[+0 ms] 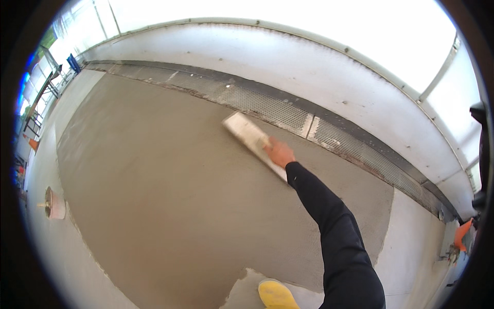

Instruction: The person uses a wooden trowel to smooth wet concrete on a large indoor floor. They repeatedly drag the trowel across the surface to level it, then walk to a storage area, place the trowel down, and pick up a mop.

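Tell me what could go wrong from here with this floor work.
1. The long float in the right hand has its far end close to the perforated grating; an overrun might strike it or push material into it.
2. The yellow boot stands on a pale patch near the edge of the grey layer; a careless step could mark that surface, if it is soft.

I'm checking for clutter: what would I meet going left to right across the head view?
Orange cone, pale bucket, long flat tool held by the right hand, black sleeve, orange object near the right edge.
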